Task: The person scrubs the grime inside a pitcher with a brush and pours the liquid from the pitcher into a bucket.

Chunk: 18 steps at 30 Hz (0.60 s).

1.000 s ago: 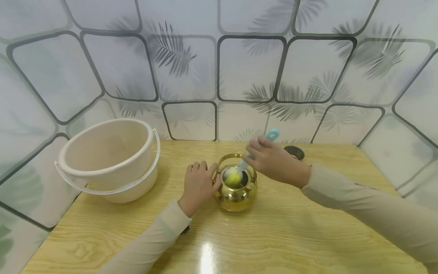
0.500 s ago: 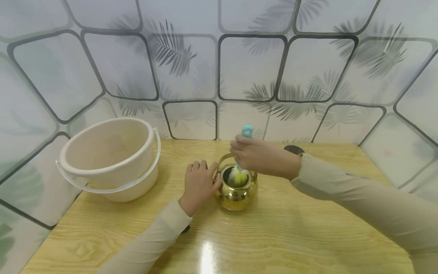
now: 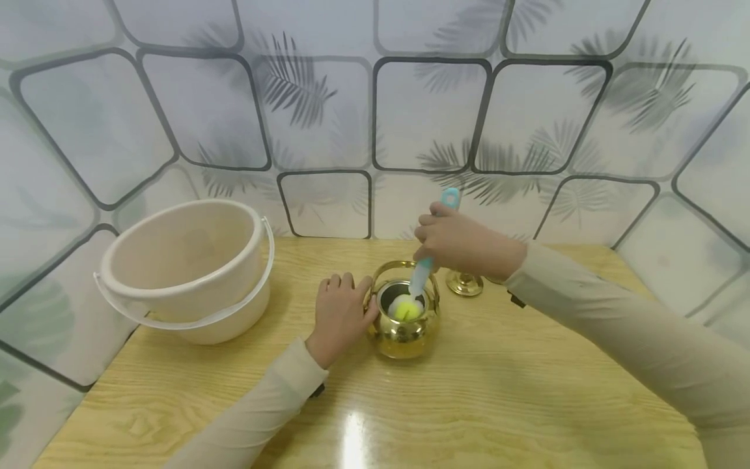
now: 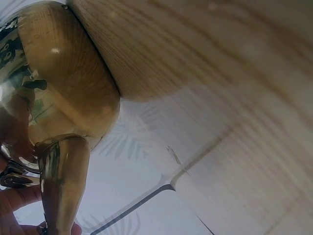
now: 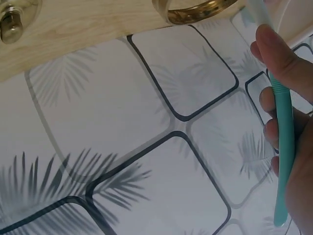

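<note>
A shiny gold kettle point(image 3: 404, 343) stands on the wooden table, its lid off and its arched handle up. My left hand point(image 3: 341, 318) holds it at the left side; in the left wrist view, fingers point(image 4: 19, 199) curl behind the spout point(image 4: 63, 183). My right hand point(image 3: 465, 242) grips a cleaning brush point(image 3: 420, 279) by its teal handle, which lies along the palm in the right wrist view. The brush's white and yellow sponge head point(image 3: 407, 309) is inside the kettle's round mouth. The bottom of the kettle's inside is hidden.
Behind the right wrist sits the gold lid point(image 3: 465, 284), its knob point(image 5: 11, 28) visible in the right wrist view. A large cream bucket point(image 3: 181, 292) with a white bail handle stands at the left. A patterned wall point(image 3: 430, 117) rises along the table's back edge.
My right hand swings left, then back right and up, carrying the brush; its sponge head shifts about inside the kettle. The gold lid comes into sight below the right hand. The left hand stays put.
</note>
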Motion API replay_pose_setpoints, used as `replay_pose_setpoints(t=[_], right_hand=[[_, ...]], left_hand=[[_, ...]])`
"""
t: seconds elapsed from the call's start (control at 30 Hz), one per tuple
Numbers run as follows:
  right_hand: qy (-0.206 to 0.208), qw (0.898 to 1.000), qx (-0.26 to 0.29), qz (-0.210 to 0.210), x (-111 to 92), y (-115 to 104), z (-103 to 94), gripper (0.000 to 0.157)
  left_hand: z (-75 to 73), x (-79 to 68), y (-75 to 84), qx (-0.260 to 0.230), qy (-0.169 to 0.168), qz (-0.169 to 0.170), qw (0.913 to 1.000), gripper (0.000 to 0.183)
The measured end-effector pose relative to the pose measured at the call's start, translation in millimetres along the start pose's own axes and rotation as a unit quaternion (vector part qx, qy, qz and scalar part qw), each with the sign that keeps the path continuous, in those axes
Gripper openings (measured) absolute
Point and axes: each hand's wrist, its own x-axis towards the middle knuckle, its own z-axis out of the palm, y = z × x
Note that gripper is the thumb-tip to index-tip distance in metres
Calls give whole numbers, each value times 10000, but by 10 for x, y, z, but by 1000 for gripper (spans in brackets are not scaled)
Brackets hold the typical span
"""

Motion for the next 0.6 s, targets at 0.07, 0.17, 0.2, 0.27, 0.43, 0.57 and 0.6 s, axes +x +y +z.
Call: replay_pose_setpoints(t=[0.07,0.17,0.2,0.27,0.43,0.57,0.6], right_hand=[[56,9996,133,230,-45,-7,40,24],[183,9973,354,616,-103,-47,93,25],[275,9964,368,711,-121,-66,112,25],[489,9950,271,832,-153,-106,146,25],[1124,9908,-432,619,-211,-209,195,26],[1441,9799,-1377,99,-231,-275,191,26],[1492,9750,-1649,-32,-232,-292,181,26]], left_hand=[[5,1,-1,-30,6,-13,10000,19],[11,-1,0,-47,93,-1,9999,19],[14,-2,0,-46,116,4,9999,19],[18,-5,1,-25,144,20,9999,20],[28,-5,-2,19,202,51,9998,20],[23,0,-6,10,175,47,9998,20],[21,0,-7,16,149,47,9999,20]])
